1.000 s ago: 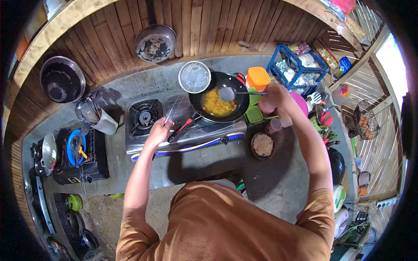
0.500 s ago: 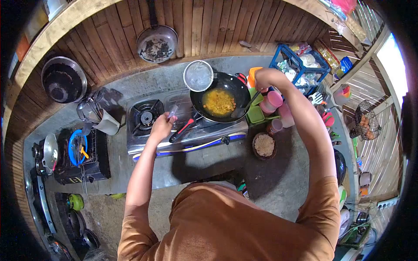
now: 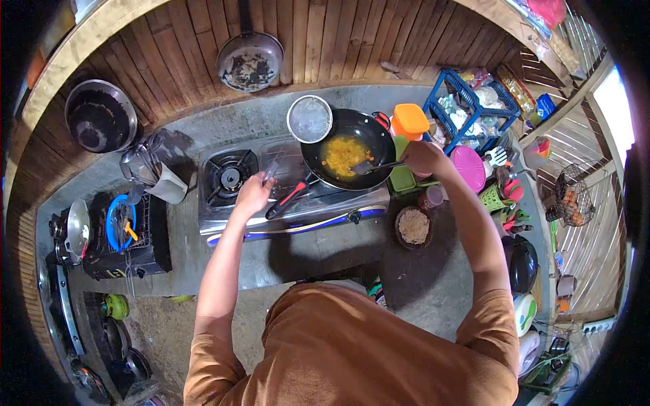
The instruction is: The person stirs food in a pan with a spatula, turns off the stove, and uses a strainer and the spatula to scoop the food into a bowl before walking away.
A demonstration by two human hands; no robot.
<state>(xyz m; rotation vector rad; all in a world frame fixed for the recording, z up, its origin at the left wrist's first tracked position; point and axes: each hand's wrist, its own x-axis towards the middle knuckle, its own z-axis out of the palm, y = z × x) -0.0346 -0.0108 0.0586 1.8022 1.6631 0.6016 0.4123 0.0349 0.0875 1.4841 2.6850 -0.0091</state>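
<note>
While the wok sits on the burner: both hands at the stove

As the right hand (image 3: 421,157) is closed round the far end of the spatula (image 3: 369,166), the blade lies in the yellow-orange food inside the black wok (image 3: 378,139). Holding it by the end likely keeps the fingers off the hot rim. Left hand (image 3: 254,194) is pinched on a pale strip (image 3: 271,170) over the middle of the stove (image 3: 305,215) — what it is I cannot tell at this size. Wok sits on the right burner, with its red-and-black handle (image 3: 290,196) pointing toward the person, just beside the left hand. Left burner (image 3: 230,177) bare. Round metal strainer (image 3: 309,119) touches the wok's back rim. Near the right hand: orange-lidded tub (image 3: 409,120), blue crate (image 3: 467,101), bowl of brown grains (image 3: 414,227). Surface: grey concrete counter (image 3: 305,260). Wall: wood slats, blackened pans (image 3: 250,61) hung up.
</note>
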